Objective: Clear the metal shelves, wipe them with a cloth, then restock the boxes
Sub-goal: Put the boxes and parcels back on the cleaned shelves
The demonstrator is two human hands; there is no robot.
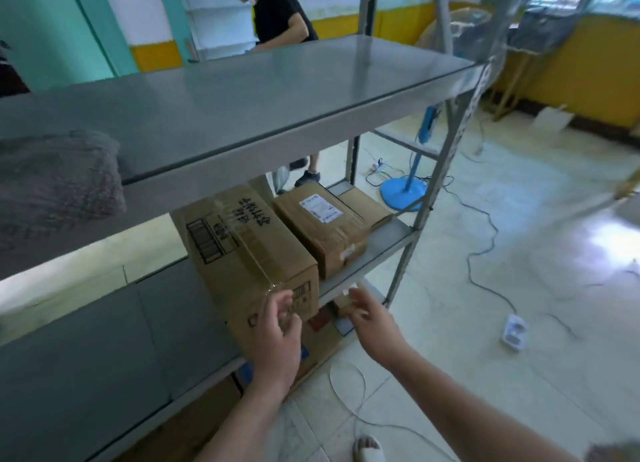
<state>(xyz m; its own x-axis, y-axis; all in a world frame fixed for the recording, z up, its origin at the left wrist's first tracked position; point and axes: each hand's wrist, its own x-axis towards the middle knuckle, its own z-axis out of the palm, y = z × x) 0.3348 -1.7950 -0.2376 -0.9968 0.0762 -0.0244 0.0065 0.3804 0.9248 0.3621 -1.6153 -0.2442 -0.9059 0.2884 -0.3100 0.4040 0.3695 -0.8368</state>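
At 9 o'clock, on the upper shelf [242, 97]: grey cloth [59, 177], crumpled. Centre, on the middle shelf [375, 253]: large taped box [242, 253], smaller box [322, 229] just beside, at its 2 o'clock. At 6 o'clock: left hand [277, 337], fingers loosely curled, empty, close before the large box; right hand [370, 317], fingers relaxed, blurred, empty.

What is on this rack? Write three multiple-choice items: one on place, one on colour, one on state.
1. Where is the cloth?
A. on the top shelf
B. on the floor
C. on a chair

2. What colour is the fan base?
A. red
B. blue
C. black

3. The big box is:
A. open
B. taped shut
C. flattened

Key:
1 A, it lies at that shelf's left end.
2 B, the round base is plainly blue.
3 B, clear tape runs over its closed flaps.
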